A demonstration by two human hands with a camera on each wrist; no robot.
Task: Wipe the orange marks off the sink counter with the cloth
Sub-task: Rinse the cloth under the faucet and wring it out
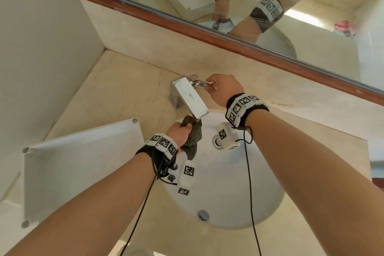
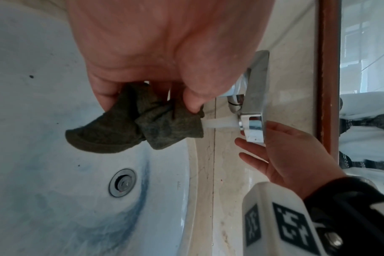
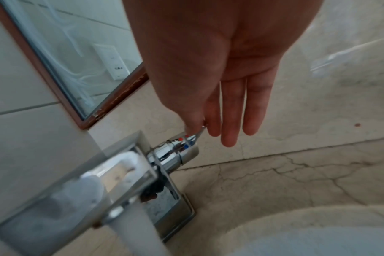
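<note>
Two hands are at work over the sink, well apart from each other. The left hand [image 1: 179, 133] has its fingers curled round a dark olive cloth [image 1: 192, 137], bunched and hanging down, and holds it right under the mouth of the faucet [image 1: 190, 95]. From the left wrist view a stream of water [image 2: 220, 122] runs out of the spout straight onto the cloth [image 2: 140, 124], whose upper fold is pinched by the thumb while the rest droops over the white basin [image 2: 44, 155].

The right hand [image 1: 224, 89] is behind and to the right of the spout, at the slim chrome lever [image 1: 200, 83] on the side of the faucet body. In the right wrist view the thumb and forefinger pinch the end of that lever [image 3: 200, 133], while the other three fingers [image 3: 232, 112] hang straight and relaxed below it. Red and blue dots show on the chrome valve cap [image 3: 182, 147].

The beige stone surface [image 1: 128, 89] runs round the basin, with dark hairline cracks near the faucet base. A small reddish spot [image 3: 357, 124] sits on it to the right of the faucet, and another tiny one [image 2: 221, 180] shows near the basin rim. Faint orange streaks [image 1: 284, 104] lie along the surface just beyond the right wrist. A wood-framed mirror [image 1: 207, 27] stands behind the surface, and a white tray [image 1: 79, 164] rests on the left of the basin.
</note>
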